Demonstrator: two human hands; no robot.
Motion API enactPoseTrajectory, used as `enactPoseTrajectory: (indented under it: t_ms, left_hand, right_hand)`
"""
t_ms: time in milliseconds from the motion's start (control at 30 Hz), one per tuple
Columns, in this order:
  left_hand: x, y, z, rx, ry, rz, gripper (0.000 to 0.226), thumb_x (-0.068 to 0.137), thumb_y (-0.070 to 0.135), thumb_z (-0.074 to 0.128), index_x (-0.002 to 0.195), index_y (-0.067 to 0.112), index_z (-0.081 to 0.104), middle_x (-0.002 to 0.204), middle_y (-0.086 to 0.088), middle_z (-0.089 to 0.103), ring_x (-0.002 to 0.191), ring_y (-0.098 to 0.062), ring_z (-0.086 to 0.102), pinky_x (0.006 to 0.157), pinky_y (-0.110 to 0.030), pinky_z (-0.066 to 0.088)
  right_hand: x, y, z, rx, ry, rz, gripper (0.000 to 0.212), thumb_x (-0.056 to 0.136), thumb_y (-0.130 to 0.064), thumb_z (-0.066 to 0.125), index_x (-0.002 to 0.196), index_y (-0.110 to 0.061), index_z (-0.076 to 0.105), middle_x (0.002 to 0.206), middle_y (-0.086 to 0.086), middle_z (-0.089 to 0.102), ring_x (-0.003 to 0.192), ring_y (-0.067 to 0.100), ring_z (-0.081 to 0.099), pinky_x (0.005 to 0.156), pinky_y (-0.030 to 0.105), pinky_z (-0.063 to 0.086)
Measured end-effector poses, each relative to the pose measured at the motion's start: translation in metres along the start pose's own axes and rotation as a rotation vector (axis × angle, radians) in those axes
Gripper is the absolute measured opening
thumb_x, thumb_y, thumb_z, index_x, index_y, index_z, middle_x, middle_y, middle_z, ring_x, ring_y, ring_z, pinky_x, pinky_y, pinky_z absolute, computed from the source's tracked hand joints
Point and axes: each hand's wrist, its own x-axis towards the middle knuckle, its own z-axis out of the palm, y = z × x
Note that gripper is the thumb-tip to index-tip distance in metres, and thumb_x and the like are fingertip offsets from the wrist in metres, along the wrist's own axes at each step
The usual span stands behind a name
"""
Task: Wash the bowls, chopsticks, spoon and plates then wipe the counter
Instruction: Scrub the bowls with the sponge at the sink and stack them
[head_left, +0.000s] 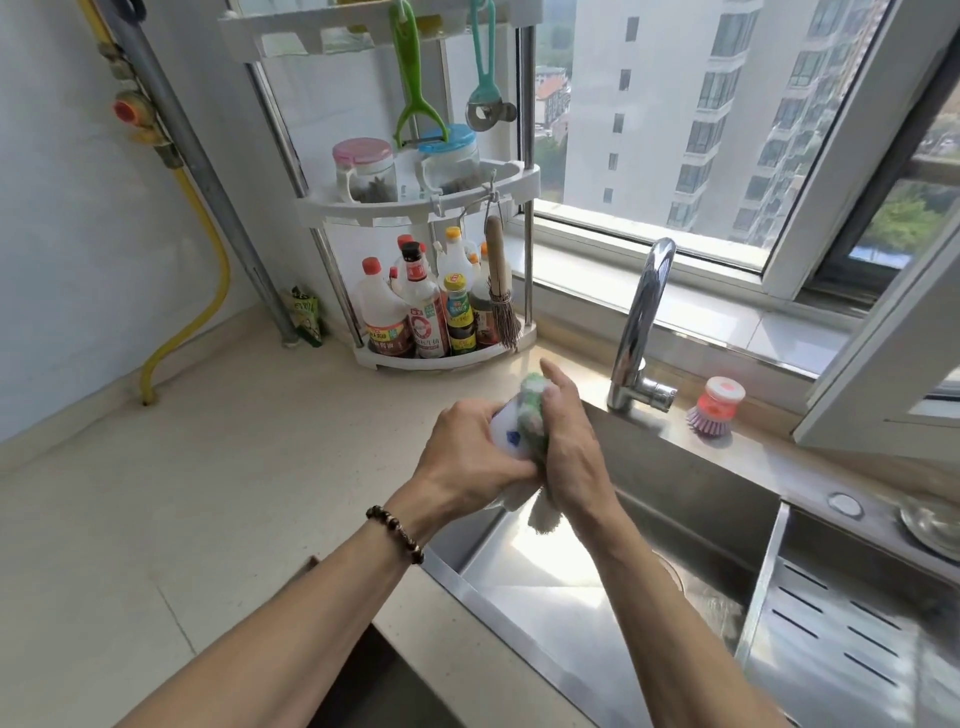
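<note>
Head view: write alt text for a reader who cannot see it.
Over a steel sink, the left hand holds a white dish while the right hand rubs it with a green and white cloth. A chrome tap and pink dish brush stand behind.

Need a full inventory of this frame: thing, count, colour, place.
white dish: 1, white with a blue mark, gripped above the sink's left edge
cloth: 1, green and white, pressed against the dish
sink: 1, steel, right of the counter
counter: 1, beige, left
faucet: 1, chrome, behind the sink
dish brush: 1, pink, right of the faucet
corner rack: 1, white, back corner
sauce bottles: several, bottom tier
jars: 2, pink and blue lids, middle tier
peelers: 2, green and teal, hung on top
left hand: grips the dish
right hand: grips the cloth
</note>
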Motion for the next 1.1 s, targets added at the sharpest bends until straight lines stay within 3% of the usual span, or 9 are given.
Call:
enactPoseTrajectory:
  t_ms: [100,233,333,400,500,567,767,967,1100]
  left_hand:
    - [-0.004,0.001,0.001,-0.043,-0.026,-0.016,0.029,0.065,0.007,0.090,0.089,0.006,0.074,0.084,-0.010,0.075,0.076,-0.026,0.074,0.069,-0.047,0.063]
    - [0.000,-0.005,-0.002,-0.051,0.004,-0.034,0.022,0.056,0.018,0.082,0.074,0.012,0.070,0.074,-0.008,0.073,0.067,-0.023,0.070,0.063,-0.041,0.061]
    - [-0.007,-0.002,-0.005,-0.022,-0.080,-0.025,0.028,0.062,0.013,0.090,0.083,0.007,0.073,0.080,-0.010,0.074,0.074,-0.027,0.073,0.068,-0.042,0.062]
    - [-0.010,-0.001,-0.006,-0.071,-0.113,-0.044,0.028,0.068,0.007,0.090,0.090,0.002,0.073,0.086,-0.013,0.074,0.075,-0.026,0.073,0.069,-0.038,0.062]
    - [-0.008,-0.001,-0.009,-0.061,-0.097,-0.026,0.028,0.065,0.012,0.091,0.085,0.004,0.072,0.083,-0.013,0.074,0.074,-0.028,0.073,0.071,-0.044,0.062]
    - [-0.007,0.002,-0.012,-0.002,-0.129,-0.020,0.027,0.063,0.013,0.090,0.082,0.006,0.072,0.080,-0.011,0.073,0.075,-0.029,0.073,0.070,-0.050,0.062]
    - [-0.019,0.009,-0.027,-0.101,-0.312,0.006,0.035,0.069,-0.002,0.087,0.100,-0.002,0.071,0.098,-0.016,0.072,0.087,-0.031,0.073,0.072,-0.038,0.063]
    - [-0.014,0.014,-0.042,0.008,-0.480,-0.074,0.027,0.070,0.007,0.088,0.090,0.013,0.070,0.090,-0.004,0.073,0.082,-0.018,0.073,0.074,-0.033,0.062]
    - [-0.011,0.018,-0.033,0.138,-0.381,-0.076,0.029,0.066,0.011,0.092,0.087,0.008,0.072,0.080,-0.005,0.075,0.070,-0.017,0.073,0.069,-0.037,0.063]
  right_hand:
    - [0.007,0.003,-0.007,0.215,0.076,0.105,0.056,0.100,-0.059,0.037,0.141,-0.022,0.047,0.128,0.027,0.060,0.106,0.036,0.068,0.086,0.048,0.059]
    - [-0.007,0.008,0.008,-0.297,0.026,-0.135,0.041,0.092,-0.064,0.037,0.126,-0.048,0.054,0.132,-0.005,0.059,0.121,0.017,0.057,0.101,0.040,0.047]
    - [0.000,-0.003,0.002,0.041,0.063,0.039,0.044,0.092,-0.052,0.047,0.106,-0.015,0.066,0.100,0.009,0.066,0.086,0.022,0.065,0.072,0.034,0.056]
    - [0.006,-0.008,-0.003,0.057,0.066,0.080,0.048,0.091,-0.049,0.049,0.099,-0.004,0.065,0.089,0.011,0.066,0.078,0.024,0.064,0.066,0.036,0.053]
    - [0.001,-0.001,0.001,-0.219,0.026,-0.120,0.037,0.084,-0.059,0.048,0.099,-0.032,0.069,0.103,-0.003,0.065,0.091,0.012,0.063,0.079,0.027,0.052]
    - [-0.003,0.002,0.001,-0.178,0.009,-0.131,0.037,0.081,-0.061,0.049,0.090,-0.030,0.067,0.096,0.000,0.063,0.083,0.009,0.061,0.073,0.024,0.050]
    - [0.001,-0.016,-0.018,0.309,-0.015,0.354,0.047,0.096,-0.047,0.051,0.069,-0.011,0.066,0.069,0.016,0.066,0.059,0.031,0.064,0.052,0.032,0.052]
    - [0.001,-0.019,-0.015,0.108,0.046,0.135,0.048,0.077,-0.049,0.059,0.072,-0.002,0.061,0.068,0.021,0.059,0.059,0.031,0.057,0.052,0.032,0.044]
    - [0.007,-0.024,-0.003,-0.209,0.039,-0.082,0.039,0.078,-0.045,0.055,0.051,-0.019,0.045,0.054,-0.002,0.044,0.054,0.017,0.039,0.055,0.035,0.033]
